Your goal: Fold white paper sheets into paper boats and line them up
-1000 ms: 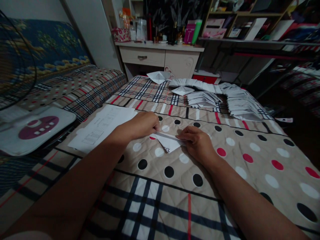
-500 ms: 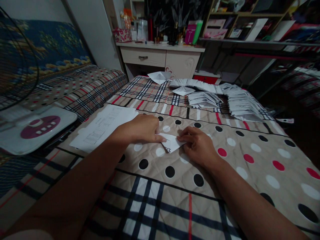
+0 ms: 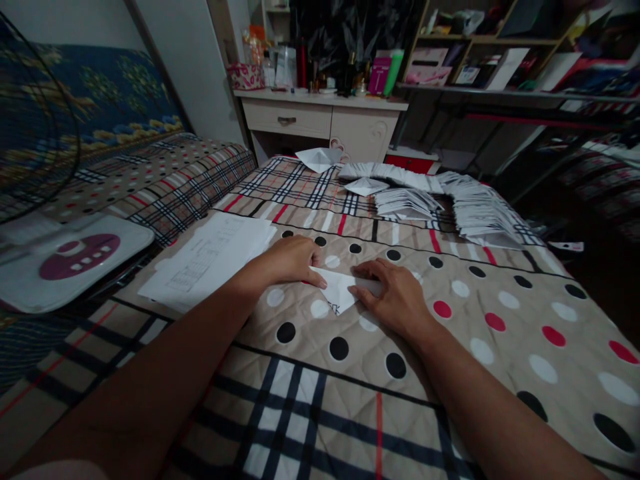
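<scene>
A small folded piece of white paper, pointed toward me and marked with dark print near its tip, lies on the bedspread between my hands. My left hand grips its left corner, thumb on top. At its right side, my right hand holds the paper with thumb and index finger a little apart, hiding part of it. Beside my left forearm is a stack of printed paper sheets. Farther off sit a row of folded papers, a smaller pile of them and two loose folded pieces.
The quilted bedspread has dots and plaid. A white appliance with a purple panel stands at the left, near a fan guard. Behind the bed are a white dresser with bottles and a cluttered shelf.
My right thumb and fingers have spread along the folded paper, showing more of its right end. My left thumb has shifted slightly on the paper. The whole view has tilted a little.
</scene>
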The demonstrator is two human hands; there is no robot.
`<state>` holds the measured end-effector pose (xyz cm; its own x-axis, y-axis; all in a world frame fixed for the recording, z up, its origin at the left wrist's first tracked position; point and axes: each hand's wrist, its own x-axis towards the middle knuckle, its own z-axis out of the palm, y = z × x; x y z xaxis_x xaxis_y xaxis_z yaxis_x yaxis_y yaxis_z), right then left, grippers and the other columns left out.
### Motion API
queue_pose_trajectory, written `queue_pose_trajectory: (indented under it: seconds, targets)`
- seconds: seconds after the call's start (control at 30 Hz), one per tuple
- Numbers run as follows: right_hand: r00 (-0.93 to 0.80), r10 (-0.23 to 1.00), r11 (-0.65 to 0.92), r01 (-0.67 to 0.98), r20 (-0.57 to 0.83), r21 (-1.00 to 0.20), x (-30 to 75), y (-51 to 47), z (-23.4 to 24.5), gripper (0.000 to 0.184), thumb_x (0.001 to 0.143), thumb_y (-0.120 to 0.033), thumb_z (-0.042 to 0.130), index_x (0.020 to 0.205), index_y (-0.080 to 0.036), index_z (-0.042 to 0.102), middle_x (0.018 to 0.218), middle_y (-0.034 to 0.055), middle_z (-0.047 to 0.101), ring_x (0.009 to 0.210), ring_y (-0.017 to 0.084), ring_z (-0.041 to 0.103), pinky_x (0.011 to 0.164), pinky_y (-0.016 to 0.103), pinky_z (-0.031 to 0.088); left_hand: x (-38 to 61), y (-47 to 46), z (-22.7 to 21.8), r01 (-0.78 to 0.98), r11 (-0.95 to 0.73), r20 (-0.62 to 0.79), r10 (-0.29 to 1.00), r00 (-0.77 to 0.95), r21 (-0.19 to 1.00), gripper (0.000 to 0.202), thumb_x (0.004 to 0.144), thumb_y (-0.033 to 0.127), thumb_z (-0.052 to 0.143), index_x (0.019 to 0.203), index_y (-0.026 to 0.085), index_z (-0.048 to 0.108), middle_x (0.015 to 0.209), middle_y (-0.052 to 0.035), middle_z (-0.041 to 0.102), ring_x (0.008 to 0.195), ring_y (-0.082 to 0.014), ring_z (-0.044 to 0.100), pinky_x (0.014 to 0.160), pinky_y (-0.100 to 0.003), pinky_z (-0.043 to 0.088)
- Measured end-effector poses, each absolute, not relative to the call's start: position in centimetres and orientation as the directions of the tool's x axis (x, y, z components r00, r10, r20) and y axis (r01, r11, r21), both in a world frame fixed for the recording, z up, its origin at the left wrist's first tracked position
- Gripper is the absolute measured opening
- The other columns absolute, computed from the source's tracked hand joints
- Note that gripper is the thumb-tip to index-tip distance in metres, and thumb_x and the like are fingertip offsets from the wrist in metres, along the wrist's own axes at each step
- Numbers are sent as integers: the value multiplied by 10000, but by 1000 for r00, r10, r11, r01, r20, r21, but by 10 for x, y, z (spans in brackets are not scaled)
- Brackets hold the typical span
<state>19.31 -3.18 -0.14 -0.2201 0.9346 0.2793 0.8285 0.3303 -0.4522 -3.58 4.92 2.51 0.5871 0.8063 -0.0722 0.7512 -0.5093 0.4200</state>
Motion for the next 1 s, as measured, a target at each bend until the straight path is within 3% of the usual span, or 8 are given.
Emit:
queue_pose_trajectory:
  seconds: [0.17,0.3,0.4,0.53,0.73,1.0]
  targets:
    - [-132,974,219,760,184,-612,198,-28,-6,152,792,-349,669,838,-210,711,760,18,712,679,175,625,605,283,400,-34,55,19,592,-326,-29,860,509,737,281,595,393,803,641,160,652,590,19,577,541,-105,476,509,-245,291]
    - [-110,989,146,530,103,-835,197,-25,-11,187,798,-357,654,770,-173,677,681,8,666,595,139,568,555,256,395,-20,52,15,207,-60,9,971,240,976,339,657,452,764,694,140,637,605,3,589,526,-96,503,506,-232,359]
    - [-97,994,73,335,42,-939,188,-28,-10,230,757,-379,696,715,-157,654,626,5,629,546,124,530,518,244,385,-7,46,14,-42,15,-9,989,146,999,370,633,467,790,687,142,621,598,13,576,509,-76,489,498,-216,371]
    - [-35,999,-16,120,-20,-993,174,-35,-7,280,706,-413,744,666,-158,635,574,4,602,499,119,504,471,236,372,1,42,12,-186,117,-86,982,169,976,383,589,448,827,755,148,655,619,20,588,493,-70,491,468,-204,356]
    - [14,1000,-7,74,-6,-997,169,-38,-5,283,694,-412,754,642,-160,636,554,8,593,489,114,479,460,231,352,3,38,8,-149,228,-163,921,355,962,411,571,454,842,787,138,692,686,-13,662,532,-98,556,540,-232,428]
    - [29,998,54,88,57,-995,170,-37,-1,287,750,-428,705,677,-162,625,566,-15,543,515,107,450,469,223,327,13,26,8,-93,214,-168,918,359,972,378,580,407,845,760,110,695,665,-22,675,551,-107,571,537,-214,398]
